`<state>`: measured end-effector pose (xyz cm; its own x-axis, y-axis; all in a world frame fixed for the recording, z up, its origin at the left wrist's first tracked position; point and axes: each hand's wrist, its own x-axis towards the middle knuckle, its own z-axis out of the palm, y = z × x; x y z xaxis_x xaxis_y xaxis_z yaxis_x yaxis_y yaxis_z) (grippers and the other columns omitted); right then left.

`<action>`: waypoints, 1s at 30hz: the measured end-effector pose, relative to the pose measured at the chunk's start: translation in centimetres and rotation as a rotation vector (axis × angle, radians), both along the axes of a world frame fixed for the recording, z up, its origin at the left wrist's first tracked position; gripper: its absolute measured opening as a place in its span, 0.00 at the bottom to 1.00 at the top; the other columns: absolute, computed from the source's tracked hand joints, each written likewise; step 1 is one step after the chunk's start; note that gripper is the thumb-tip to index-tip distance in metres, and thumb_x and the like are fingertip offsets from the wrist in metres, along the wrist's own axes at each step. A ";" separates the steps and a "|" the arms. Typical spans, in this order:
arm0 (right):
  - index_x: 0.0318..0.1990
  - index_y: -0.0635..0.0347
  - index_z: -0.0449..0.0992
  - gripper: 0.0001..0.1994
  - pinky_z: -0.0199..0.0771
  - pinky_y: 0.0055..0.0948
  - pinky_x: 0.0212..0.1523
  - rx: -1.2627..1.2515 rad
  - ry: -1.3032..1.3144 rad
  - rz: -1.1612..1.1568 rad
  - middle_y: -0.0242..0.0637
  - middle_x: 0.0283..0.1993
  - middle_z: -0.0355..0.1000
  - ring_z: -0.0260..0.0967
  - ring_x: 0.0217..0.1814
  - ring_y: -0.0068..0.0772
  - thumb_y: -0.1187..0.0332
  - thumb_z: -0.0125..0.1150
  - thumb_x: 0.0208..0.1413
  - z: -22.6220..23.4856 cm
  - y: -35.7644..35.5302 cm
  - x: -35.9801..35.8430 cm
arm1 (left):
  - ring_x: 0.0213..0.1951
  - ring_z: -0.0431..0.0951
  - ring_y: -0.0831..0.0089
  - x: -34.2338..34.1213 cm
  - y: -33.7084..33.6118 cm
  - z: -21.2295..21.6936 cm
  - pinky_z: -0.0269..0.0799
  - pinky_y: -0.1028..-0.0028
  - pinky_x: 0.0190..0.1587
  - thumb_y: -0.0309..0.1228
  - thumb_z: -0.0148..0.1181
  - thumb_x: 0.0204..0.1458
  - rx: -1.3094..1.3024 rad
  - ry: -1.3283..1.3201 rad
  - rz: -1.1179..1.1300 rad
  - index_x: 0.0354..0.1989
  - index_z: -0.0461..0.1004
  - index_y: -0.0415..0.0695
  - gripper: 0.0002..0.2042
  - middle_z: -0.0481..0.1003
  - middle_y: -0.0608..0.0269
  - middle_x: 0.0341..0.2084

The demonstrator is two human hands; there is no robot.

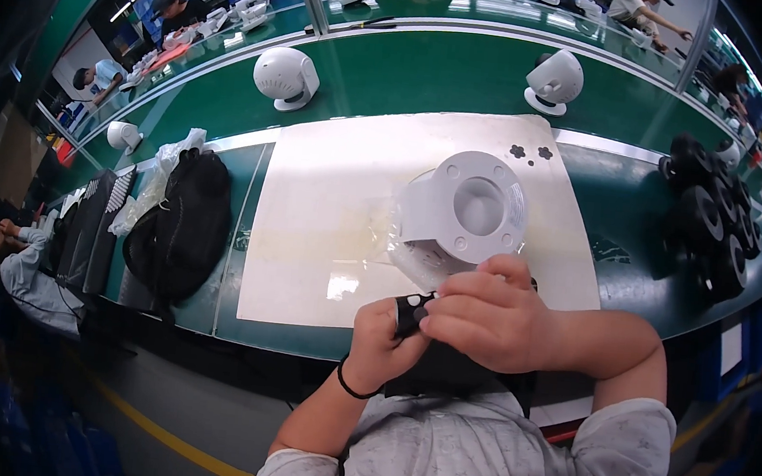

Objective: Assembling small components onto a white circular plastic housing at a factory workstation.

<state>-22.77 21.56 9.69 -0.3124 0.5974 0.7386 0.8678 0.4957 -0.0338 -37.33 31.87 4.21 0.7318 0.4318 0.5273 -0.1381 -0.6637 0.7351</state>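
Observation:
My left hand (380, 347) grips a small black strip (405, 314) with pale round dots, held up in front of my body. My right hand (493, 319) is closed, its fingertips pinched together at the strip's right edge. What lies between those fingers is too small to make out. Just beyond both hands a white rounded device (420, 207) rests on a pale mat (309, 232). Its round base, with a recessed middle and several small round spots, faces up. Clear plastic film shows around its lower left side. Small black flower-shaped pieces (517, 151) lie on the mat's far right.
White devices (279, 75) stand along the green belt (414, 69) beyond the mat. At left are a black bag (185, 221) and clear plastic bags (149, 191). Black round parts (705, 212) are piled at right. Other people work across the line.

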 end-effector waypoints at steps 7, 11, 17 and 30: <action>0.36 0.54 0.71 0.11 0.53 0.32 0.44 -0.070 0.184 0.012 0.30 0.36 0.70 0.66 0.41 0.29 0.72 0.62 0.42 0.4 0.5 -0.1 | 0.17 0.69 0.63 0.0 0.2 -0.2 0.63 0.73 0.20 0.22 0.62 0.35 -0.008 -0.097 0.014 0.24 0.72 0.42 0.06 0.69 0.59 0.15; 0.36 0.55 0.72 0.12 0.53 0.32 0.43 -0.120 0.210 0.024 0.31 0.35 0.69 0.66 0.41 0.29 0.73 0.63 0.41 0.2 0.6 -0.3 | 0.17 0.69 0.63 0.0 0.2 -0.2 0.62 0.72 0.19 0.23 0.64 0.35 0.058 -0.101 0.040 0.23 0.72 0.42 0.06 0.68 0.60 0.14; 0.37 0.56 0.72 0.13 0.53 0.32 0.43 -0.124 0.260 0.005 0.32 0.34 0.69 0.66 0.40 0.29 0.74 0.63 0.39 0.5 0.8 -0.7 | 0.16 0.68 0.63 -0.2 0.4 -0.2 0.62 0.72 0.19 0.23 0.64 0.35 0.054 -0.104 0.057 0.22 0.72 0.42 0.06 0.68 0.59 0.14; 0.44 0.55 0.67 0.20 0.59 0.31 0.42 -0.158 0.414 0.162 0.33 0.35 0.68 0.66 0.35 0.34 0.80 0.58 0.40 1.4 0.9 0.0 | 0.16 0.69 0.66 -0.7 0.8 -0.2 0.63 0.73 0.20 0.23 0.65 0.35 0.021 -0.165 0.094 0.23 0.73 0.40 0.06 0.68 0.60 0.14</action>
<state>-22.72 22.48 11.10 -0.1093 0.6803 0.7248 0.6774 0.5846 -0.4465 -38.00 32.66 4.03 0.5917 0.4820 0.6462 -0.1922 -0.6942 0.6937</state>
